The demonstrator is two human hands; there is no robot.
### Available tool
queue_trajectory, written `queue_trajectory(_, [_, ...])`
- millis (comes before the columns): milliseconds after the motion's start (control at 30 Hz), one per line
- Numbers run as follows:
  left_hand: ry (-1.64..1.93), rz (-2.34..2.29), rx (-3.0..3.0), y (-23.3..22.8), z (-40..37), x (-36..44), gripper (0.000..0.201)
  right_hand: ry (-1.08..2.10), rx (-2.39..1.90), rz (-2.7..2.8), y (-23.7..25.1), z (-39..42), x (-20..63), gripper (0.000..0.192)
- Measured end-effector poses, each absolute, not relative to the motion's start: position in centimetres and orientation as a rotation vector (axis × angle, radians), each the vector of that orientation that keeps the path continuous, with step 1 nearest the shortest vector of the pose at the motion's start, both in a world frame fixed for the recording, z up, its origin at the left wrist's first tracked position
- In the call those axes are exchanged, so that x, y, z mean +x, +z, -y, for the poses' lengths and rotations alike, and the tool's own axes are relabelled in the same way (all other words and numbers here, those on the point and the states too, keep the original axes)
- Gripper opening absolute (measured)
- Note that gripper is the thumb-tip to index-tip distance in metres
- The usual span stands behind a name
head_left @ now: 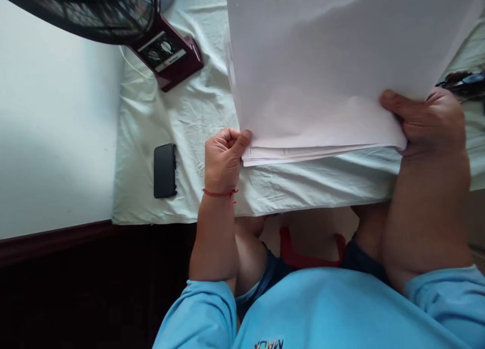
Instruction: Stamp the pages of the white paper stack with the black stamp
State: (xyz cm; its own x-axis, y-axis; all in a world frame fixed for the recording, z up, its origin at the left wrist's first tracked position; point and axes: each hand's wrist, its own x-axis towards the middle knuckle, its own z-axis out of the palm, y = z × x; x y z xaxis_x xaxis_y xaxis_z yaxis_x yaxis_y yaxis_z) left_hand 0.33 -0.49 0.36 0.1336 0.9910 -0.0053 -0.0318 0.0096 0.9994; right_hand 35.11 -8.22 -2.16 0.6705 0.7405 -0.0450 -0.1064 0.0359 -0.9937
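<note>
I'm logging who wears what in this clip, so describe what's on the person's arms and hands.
Both arms are bare from above the elbow down, below light blue short sleeves. The left hand has a thin red string bracelet knotted at the wrist. The right hand shows no ring, watch or band. No gloves.

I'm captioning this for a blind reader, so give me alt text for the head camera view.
Two hands hold a stack of white paper sheets over a pale cloth-covered surface: left hand pinching the near corner, right hand gripping the other. A black smartphone lies left, near a dark red fan base.
</note>
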Motion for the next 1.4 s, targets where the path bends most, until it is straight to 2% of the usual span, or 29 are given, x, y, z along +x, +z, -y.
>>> queue_trajectory(100, [1.074, -1.099, 1.213, 1.0, 0.7, 0.4, 0.062, 0.689, -1.380, 0.593, -2.3, 8.2, 35.2, 0.065])
queue_trajectory(400, [0.863, -1.061, 1.250, 1.5, 0.8, -0.4, 0.065, 0.620, -1.436, 0.565, -1.9, 8.1, 34.9, 0.067])
queue_trajectory(700, [0.728, -0.984, 1.215, 1.7, 0.9, -1.0, 0.049, 0.592, -1.410, 0.553, -2.0, 8.2, 35.0, 0.066])
queue_trajectory(967, [0.619, -1.017, 1.218, 1.8, 1.2, -1.6, 0.062, 0.619, -1.357, 0.572, -2.4, 8.0, 35.0, 0.064])
queue_trajectory(1233, [0.893, -0.993, 1.113, 1.7, 1.2, -0.9, 0.058, 0.605, -1.394, 0.567, -2.3, 7.9, 35.1, 0.069])
queue_trajectory(1400, [0.938, -1.034, 1.163, 1.3, 1.2, -0.8, 0.059, 0.581, -1.410, 0.591, -2.0, 8.2, 34.7, 0.070])
